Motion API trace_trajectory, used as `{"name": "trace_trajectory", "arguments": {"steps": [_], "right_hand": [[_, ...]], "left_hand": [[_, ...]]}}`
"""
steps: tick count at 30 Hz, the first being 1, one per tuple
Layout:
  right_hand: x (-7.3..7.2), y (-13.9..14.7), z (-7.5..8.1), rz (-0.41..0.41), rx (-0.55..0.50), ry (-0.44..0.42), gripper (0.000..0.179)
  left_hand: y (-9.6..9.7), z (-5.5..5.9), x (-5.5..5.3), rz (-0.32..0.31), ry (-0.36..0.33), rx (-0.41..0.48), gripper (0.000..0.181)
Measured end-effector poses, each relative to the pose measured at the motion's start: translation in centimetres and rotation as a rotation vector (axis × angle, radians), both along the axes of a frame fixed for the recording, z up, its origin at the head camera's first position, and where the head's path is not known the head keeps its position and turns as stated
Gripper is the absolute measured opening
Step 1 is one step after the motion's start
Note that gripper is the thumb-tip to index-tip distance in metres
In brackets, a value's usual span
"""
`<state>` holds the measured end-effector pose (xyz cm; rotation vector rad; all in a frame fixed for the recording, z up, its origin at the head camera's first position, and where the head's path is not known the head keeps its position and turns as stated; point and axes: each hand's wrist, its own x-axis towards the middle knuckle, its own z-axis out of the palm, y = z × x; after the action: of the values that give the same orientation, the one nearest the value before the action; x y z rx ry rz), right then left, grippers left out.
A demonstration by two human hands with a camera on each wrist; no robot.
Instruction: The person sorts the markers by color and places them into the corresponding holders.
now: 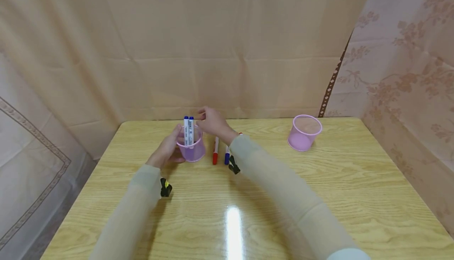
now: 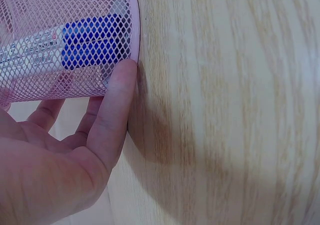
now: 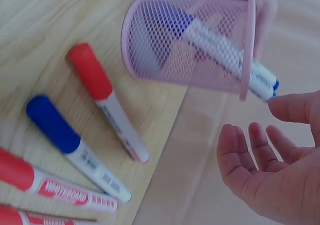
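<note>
The left hand (image 1: pixel 168 148) grips the pink mesh cup (image 1: pixel 194 154); the leftmost red-capped marker (image 1: pixel 215 151) lies twelve-to-six, at six o'clock from the nearer, empty right hand (image 1: pixel 214 123).

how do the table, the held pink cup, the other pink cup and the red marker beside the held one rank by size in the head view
1. table
2. held pink cup and other pink cup: too alike to rank
3. red marker
</note>
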<state>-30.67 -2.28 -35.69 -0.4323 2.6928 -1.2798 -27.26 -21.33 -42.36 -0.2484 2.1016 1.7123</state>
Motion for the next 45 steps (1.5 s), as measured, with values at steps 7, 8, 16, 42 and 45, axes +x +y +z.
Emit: {"name": "trace_trajectory", "arguments": {"steps": [7, 8, 16, 42, 45], "right_hand": [[-0.4, 1.7, 0.0, -0.013, 0.055, -0.054, 0.046], [-0.5, 2.0, 0.0, -0.019, 0.074, -0.056, 0.047], [-0.7, 3.8, -0.5, -0.066, 0.117, -0.087, 0.051], [-1.5, 5.1, -4.0, -0.155, 0.261, -0.237, 0.055], [-1.3, 4.8, -4.5, -0.141, 0.285, -0.227, 0.054]], "left_hand": [[-0.1, 0.0, -0.2, 0.008, 0.003, -0.027, 0.088], [0.0, 0.0, -0.2, 0.010, 0.003, -0.029, 0.088], [0.1, 0.1, -0.1, 0.014, -0.002, -0.027, 0.086], [0.0, 0.1, -0.2, 0.005, 0.008, -0.039, 0.085], [-0.1, 0.1, -0.1, -0.009, 0.018, -0.050, 0.086]]}}
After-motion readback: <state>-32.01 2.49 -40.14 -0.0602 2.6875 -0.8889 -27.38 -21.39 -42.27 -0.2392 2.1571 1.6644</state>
